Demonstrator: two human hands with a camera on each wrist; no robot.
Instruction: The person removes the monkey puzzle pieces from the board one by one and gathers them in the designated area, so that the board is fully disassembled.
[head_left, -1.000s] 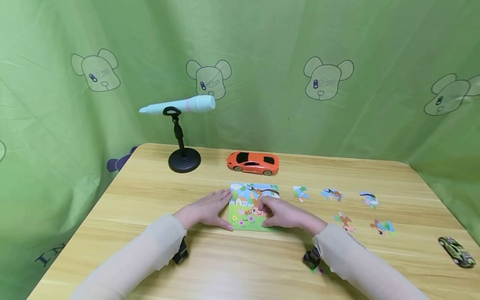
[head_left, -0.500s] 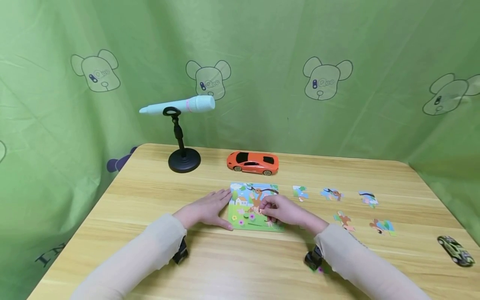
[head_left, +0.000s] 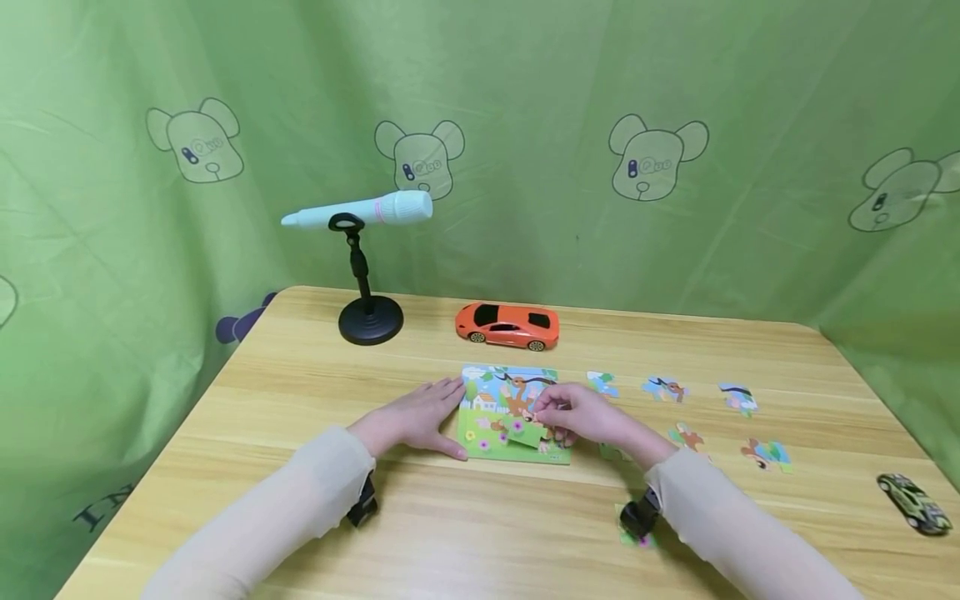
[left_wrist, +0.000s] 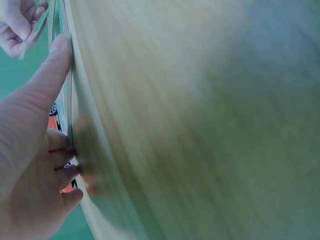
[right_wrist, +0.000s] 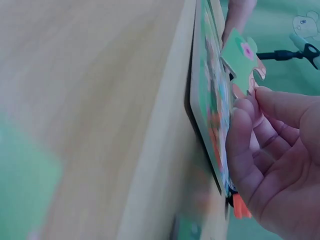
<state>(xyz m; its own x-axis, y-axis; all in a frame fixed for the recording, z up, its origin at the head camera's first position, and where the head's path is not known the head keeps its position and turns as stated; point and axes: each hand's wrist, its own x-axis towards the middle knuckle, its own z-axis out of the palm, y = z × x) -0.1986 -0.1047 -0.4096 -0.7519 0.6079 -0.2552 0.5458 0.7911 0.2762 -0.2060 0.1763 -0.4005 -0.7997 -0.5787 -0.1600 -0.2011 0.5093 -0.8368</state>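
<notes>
A picture puzzle board [head_left: 471, 446] with a monkey and a small house lies flat on the wooden table. My left hand [head_left: 412, 421] rests against its left edge, thumb spread towards the near corner and fingers straight. Over the board's lower right part, my right hand [head_left: 581, 414] pinches a puzzle piece between thumb and fingertips. This piece [right_wrist: 240, 57] is green with a pink flower, and it is tilted up clear of the board in the right wrist view. In the left wrist view my left thumb [left_wrist: 52, 72] touches the board's edge.
Several loose puzzle pieces lie to the right, among them a branch piece [head_left: 738, 398] and a brown-and-blue piece [head_left: 767, 454]. Another [head_left: 636, 533] is partly under the right wrist camera. Behind stand an orange toy car [head_left: 510, 327] and a microphone [head_left: 360, 210] on a stand; a camouflage car [head_left: 912, 503] is far right.
My right hand has lifted the green flower piece from the board, tilting it and drawing slightly right. The left hand has stayed in place.
</notes>
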